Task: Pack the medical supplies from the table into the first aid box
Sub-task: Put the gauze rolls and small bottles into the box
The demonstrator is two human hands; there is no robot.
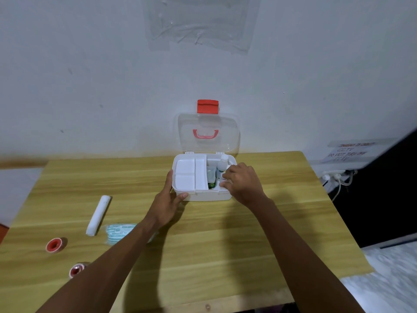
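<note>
Head | left hand (pixel 168 199) grips box (pixel 207 196) corner | right hand (pixel 243 181) curled beside bottle (pixel 222 162), hold unclear

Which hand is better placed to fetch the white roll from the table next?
Probably the left hand: it holds the box at its near left corner, nearer the white roll; the right hand is inside the box's right compartment.

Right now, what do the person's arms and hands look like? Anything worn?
The left hand and right hand are bare: no gloves, rings or watch visible. Both forearms are bare too, with no sleeves in view down to the frame's edge.
</note>
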